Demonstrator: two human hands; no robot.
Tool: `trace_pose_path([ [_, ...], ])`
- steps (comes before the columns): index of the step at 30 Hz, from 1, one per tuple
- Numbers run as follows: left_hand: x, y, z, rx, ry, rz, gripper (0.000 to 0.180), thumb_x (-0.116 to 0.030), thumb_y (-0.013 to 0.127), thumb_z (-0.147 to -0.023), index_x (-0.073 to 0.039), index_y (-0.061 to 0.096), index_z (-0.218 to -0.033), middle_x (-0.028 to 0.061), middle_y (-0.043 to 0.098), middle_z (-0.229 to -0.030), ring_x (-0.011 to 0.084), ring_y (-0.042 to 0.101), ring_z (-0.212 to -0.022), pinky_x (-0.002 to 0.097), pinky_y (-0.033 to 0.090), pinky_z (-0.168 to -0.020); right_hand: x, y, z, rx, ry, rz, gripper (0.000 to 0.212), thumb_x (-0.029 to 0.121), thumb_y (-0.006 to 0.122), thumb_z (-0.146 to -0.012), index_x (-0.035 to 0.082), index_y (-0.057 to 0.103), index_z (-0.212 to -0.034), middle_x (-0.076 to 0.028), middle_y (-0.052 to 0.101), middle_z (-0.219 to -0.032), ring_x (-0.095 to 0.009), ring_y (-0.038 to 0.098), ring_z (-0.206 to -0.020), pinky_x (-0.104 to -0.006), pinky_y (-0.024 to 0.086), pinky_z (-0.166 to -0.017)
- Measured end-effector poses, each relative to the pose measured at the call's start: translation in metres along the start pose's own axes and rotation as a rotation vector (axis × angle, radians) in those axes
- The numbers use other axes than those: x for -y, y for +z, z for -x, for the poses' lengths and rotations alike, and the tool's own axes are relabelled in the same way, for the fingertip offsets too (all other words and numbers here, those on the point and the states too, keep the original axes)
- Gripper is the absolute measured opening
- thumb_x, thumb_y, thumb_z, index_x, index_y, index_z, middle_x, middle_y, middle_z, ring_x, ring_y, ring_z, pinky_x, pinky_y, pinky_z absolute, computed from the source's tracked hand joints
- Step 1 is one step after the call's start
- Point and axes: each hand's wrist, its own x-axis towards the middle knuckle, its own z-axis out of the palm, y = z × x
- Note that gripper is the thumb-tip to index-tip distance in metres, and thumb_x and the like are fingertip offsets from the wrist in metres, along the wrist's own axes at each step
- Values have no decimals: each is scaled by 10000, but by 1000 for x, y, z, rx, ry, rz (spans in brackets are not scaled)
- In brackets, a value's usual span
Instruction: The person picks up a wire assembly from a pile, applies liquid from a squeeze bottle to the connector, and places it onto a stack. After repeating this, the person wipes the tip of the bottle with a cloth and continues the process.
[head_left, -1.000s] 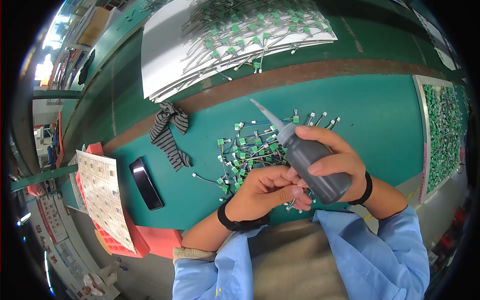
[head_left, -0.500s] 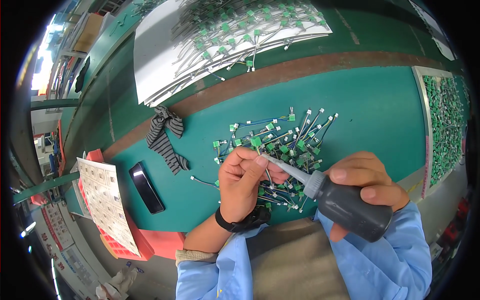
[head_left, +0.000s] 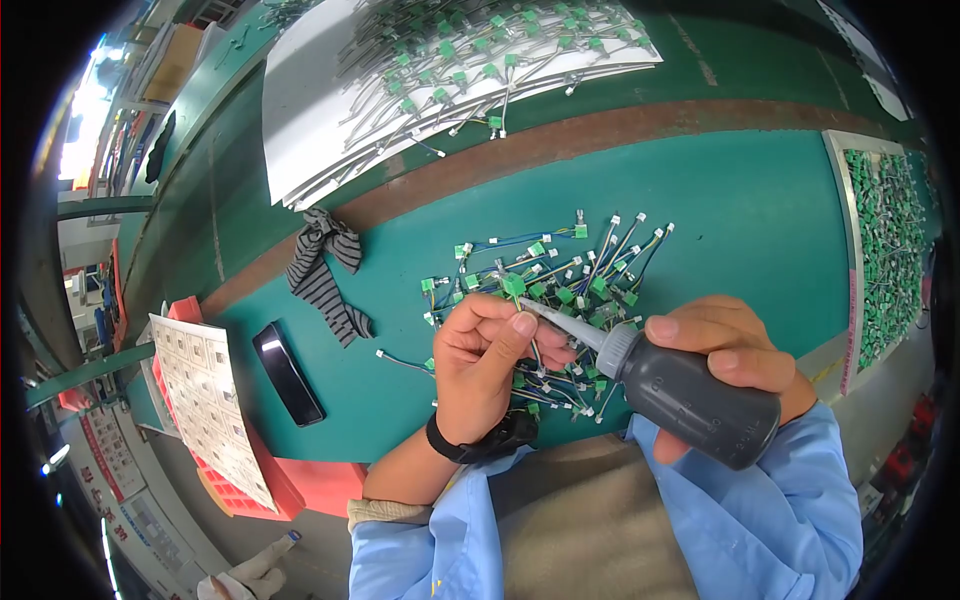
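Between the thumb and fingers of my left hand [head_left: 482, 352] is a small green circuit board with wires [head_left: 513, 285], its green end pointing up and away from me. My right hand [head_left: 730, 345] is wrapped round a dark grey squeeze bottle [head_left: 700, 405], tilted so its long pale nozzle [head_left: 565, 322] points left. The nozzle tip is right at the held board; whether they touch I cannot tell. Under and beyond my hands lies a loose heap of similar wired boards [head_left: 600, 287] with white connectors. My left thumb and fingers hide part of the wires.
A striped grey cloth [head_left: 325, 278] and a black phone [head_left: 288, 375] lie to the left, near a printed sheet [head_left: 205, 400] over red bins [head_left: 320, 485]. White sheets [head_left: 300, 120] at the back carry more wired boards. A tray packed with green boards [head_left: 835, 190] stands at the right.
The bottle has shifted slightly left and up, its nozzle tip coming closer to the green board. My left hand keeps its hold, and the whole view has moved a little.
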Motion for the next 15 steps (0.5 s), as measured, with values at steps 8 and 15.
trace_pose_path([
  [8,1,-1,0,-9,-6,10,72,-86,573,-1019,-27,549,-1054,171,714,-838,240,704,-719,346,575,-654,1,-6,1,75,-3,10,852,431,866,-771,92,346,-1355,-303,608,-1268,-305,718,-786,-378,575,-611],
  [15,1,-1,0,-2,-4,4,64,-83,571,-1019,-37,551,-1059,172,714,-840,243,704,-721,345,574,-654,5,-4,0,48,43,-13,837,348,929,-693,117,399,-1297,-288,636,-1251,-330,742,-837,-359,604,-617],
])
